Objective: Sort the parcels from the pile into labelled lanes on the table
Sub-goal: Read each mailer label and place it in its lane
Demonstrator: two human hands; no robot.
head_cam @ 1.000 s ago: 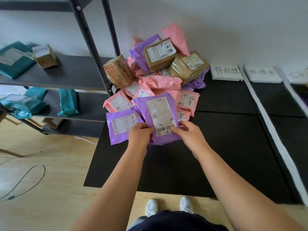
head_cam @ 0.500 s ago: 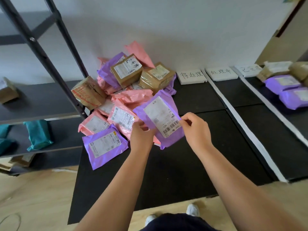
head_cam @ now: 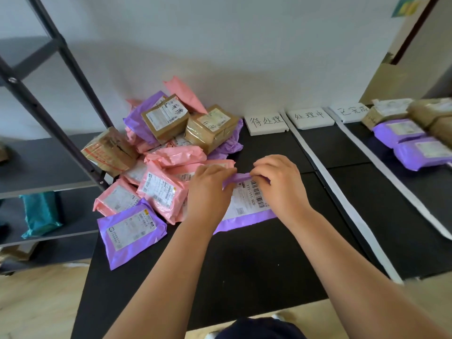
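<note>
Purple parcel (head_cam: pixel 247 209) is pinched along its far edge by left hand (head_cam: pixel 208 192) and right hand (head_cam: pixel 281 184), fingers curled over the folded flap. It is held label-up over the table (head_cam: pixel 244 265), just right of the pile (head_cam: pixel 171 152) at the back-left corner.

Soft daylight, blurred right edge, wide-angle bowing
</note>
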